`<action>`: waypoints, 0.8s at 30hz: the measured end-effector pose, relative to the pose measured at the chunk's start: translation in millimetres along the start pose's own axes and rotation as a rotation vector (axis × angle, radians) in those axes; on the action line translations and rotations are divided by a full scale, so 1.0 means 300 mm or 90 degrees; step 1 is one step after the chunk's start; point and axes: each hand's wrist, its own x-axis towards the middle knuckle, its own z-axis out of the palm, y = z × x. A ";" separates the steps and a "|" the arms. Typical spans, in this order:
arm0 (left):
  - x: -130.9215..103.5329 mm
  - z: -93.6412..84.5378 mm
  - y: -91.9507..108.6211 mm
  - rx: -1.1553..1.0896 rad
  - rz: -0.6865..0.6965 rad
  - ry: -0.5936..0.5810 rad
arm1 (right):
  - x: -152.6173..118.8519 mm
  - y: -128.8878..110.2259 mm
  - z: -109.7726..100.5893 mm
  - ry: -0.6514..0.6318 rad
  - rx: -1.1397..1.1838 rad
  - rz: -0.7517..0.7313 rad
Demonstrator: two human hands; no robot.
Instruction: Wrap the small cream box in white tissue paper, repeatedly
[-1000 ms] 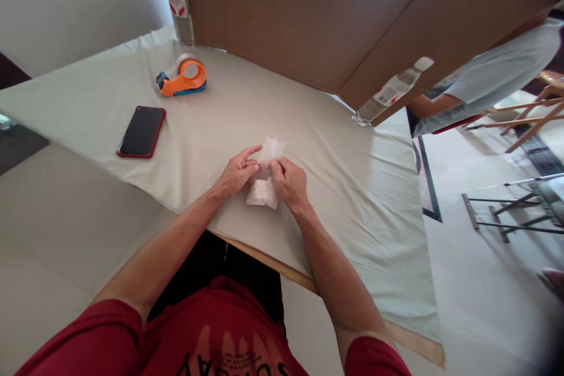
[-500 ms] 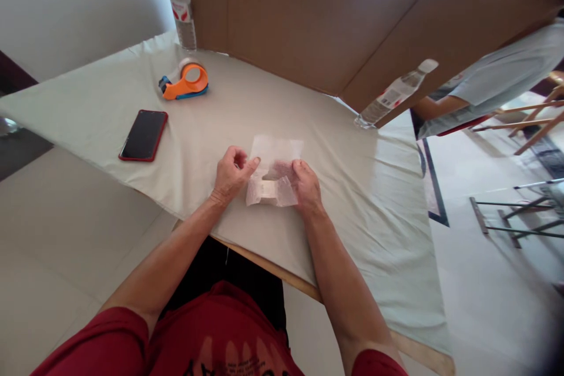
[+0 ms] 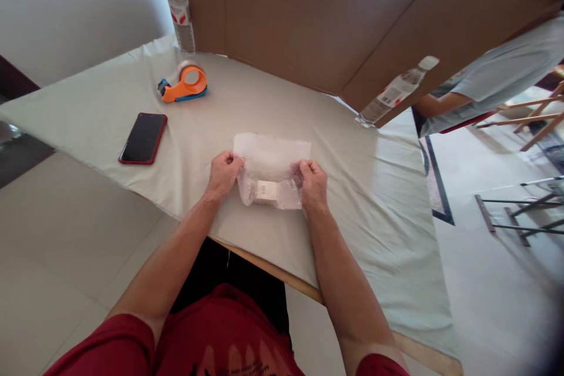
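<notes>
One small pale box sits in spread clear wrap, near the front edge of the table. Left hand: grip pinching the wrap's left side. Right hand: pinching its right side. Best handled with even, gentle tension, box kept central. Tape dispenser and phone lie apart, leftward.

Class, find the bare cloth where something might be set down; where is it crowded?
Bare cloth lies between the tape dispenser and the plastic wrap, and, wrinkled, between the right hand and the cloth's right edge. Crowded: the near middle, with left hand, right hand, plastic wrap and small box.
</notes>
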 end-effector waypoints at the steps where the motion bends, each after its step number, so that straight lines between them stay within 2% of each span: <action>1: 0.005 0.000 -0.002 -0.029 -0.014 0.024 | 0.006 -0.001 -0.010 0.024 -0.030 -0.012; 4: 0.007 -0.003 0.000 -0.028 -0.022 0.019 | 0.019 -0.010 -0.038 0.042 -0.121 -0.030; 8: -0.003 -0.013 0.003 0.122 0.036 -0.037 | 0.032 -0.011 -0.077 -0.025 -0.244 -0.044; 11: 0.000 -0.016 -0.005 0.170 0.059 -0.039 | 0.043 0.007 -0.095 -0.017 -0.292 -0.085; 13: 0.007 -0.014 -0.009 0.160 0.068 -0.018 | 0.050 0.018 -0.097 0.004 -0.334 -0.117; 15: 0.013 -0.012 -0.007 0.142 0.101 0.044 | 0.050 0.014 -0.095 0.041 -0.390 -0.146; 17: 0.010 -0.017 0.005 0.126 0.144 0.108 | 0.041 -0.012 -0.091 0.092 -0.432 -0.186; 19: -0.006 -0.031 0.029 0.136 0.195 0.114 | 0.023 -0.060 -0.086 0.099 -0.432 -0.238; 21: -0.031 -0.049 0.060 0.185 0.265 0.052 | 0.000 -0.114 -0.082 0.006 -0.411 -0.261; 24: -0.062 -0.068 0.103 0.301 0.345 -0.072 | -0.028 -0.172 -0.079 -0.199 -0.429 -0.232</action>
